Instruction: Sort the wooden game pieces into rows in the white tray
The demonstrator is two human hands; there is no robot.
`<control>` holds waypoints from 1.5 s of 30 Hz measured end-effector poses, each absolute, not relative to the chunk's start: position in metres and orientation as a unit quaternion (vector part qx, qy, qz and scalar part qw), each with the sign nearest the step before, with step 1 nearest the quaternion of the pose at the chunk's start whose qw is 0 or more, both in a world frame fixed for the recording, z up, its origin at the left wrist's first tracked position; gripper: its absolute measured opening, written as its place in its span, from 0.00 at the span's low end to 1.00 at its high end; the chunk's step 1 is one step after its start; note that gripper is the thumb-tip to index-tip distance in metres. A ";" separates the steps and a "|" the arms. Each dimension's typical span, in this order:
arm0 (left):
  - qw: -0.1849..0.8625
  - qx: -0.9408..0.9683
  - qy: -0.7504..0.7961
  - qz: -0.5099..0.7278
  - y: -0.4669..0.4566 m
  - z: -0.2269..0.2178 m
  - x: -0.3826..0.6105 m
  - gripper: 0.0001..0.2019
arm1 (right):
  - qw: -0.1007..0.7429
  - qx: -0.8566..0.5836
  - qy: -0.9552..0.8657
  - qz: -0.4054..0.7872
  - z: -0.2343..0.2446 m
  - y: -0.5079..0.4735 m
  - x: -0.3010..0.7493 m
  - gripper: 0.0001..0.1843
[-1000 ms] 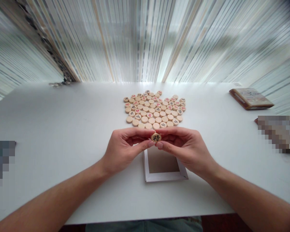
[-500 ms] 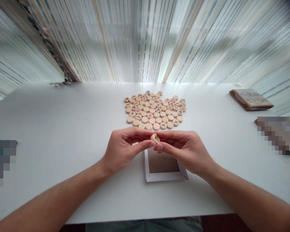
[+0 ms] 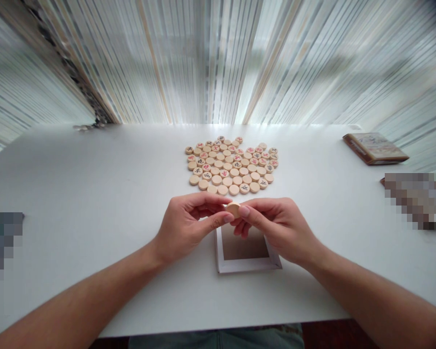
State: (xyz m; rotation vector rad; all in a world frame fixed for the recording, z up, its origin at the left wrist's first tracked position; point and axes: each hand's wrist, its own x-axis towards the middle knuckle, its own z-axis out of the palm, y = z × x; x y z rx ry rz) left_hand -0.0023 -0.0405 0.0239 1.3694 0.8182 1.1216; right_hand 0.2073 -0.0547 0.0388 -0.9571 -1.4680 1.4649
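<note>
My left hand (image 3: 187, 223) and my right hand (image 3: 276, 225) meet above the white table (image 3: 94, 194), both pinching one round wooden chess piece (image 3: 234, 209) between thumbs and fingertips. The piece shows its blank pale face; its character is turned away. Just below my hands lies a shallow white box tray (image 3: 245, 252) with a brown inside, partly hidden by my fingers. Beyond my hands sits a cluster of several wooden chess pieces (image 3: 232, 165), some blank side up, some showing red or black characters.
A brown box lid (image 3: 375, 148) lies at the far right of the table. Blurred patches sit at the right edge (image 3: 417, 198) and the left edge (image 3: 2, 245). Striped curtains (image 3: 218, 63) hang behind the table's far edge.
The piece between my fingers has been rotated: a black character faced me one second ago, was edge-on half a second ago, and now the blank face shows. My hands stayed in place.
</note>
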 end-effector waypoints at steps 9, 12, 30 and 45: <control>0.546 0.612 0.335 0.463 -0.044 0.024 -0.001 0.15 | 0.383 -0.395 -0.522 0.652 0.040 -0.054 0.206 0.20; 0.534 0.636 0.318 0.457 -0.045 0.023 -0.001 0.14 | 0.387 -0.396 -0.499 0.666 0.041 -0.055 0.205 0.18; 0.579 0.595 0.314 0.460 -0.046 0.028 -0.001 0.15 | 0.390 -0.354 -0.429 0.734 0.038 -0.052 0.208 0.14; 0.514 0.667 0.285 0.458 -0.049 0.026 -0.001 0.17 | 0.382 -0.372 -0.453 0.714 0.040 -0.055 0.207 0.18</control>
